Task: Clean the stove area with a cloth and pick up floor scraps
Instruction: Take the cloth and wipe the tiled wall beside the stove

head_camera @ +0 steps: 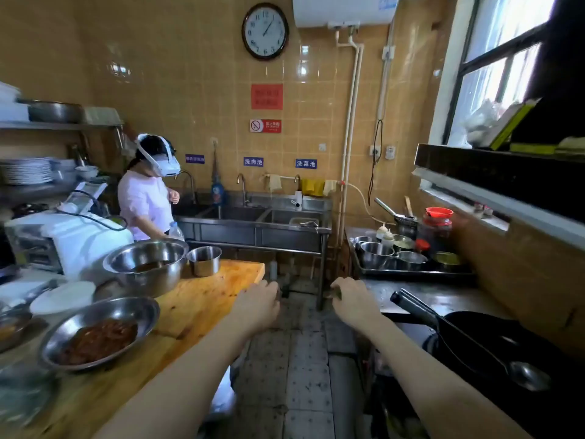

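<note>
Seemingly between steps: left hand [260, 304] and right hand [349, 301] stretched over the tiled floor [304, 375], fingers curled under, each apparently pinching a small dark scrap, contents unclear. Cloths [311, 186] hung at the far sink; stove counter [443, 297] with wok [493, 340] at right. Next: probably discarding scraps.

2 hands [258, 307], 3 taps [242, 185], 1 clock [265, 31], 1 wok [493, 340], 1 ladle [525, 375]

wall clock [265, 31] at 12 o'clock showing numerals 1–12 | blue label [253, 161] reading 洗肉池 | blue label [306, 163] reading 洗菜池 | no-smoking sign [265, 126] showing a crossed cigarette | red notice [267, 96] staying unreadable
</note>
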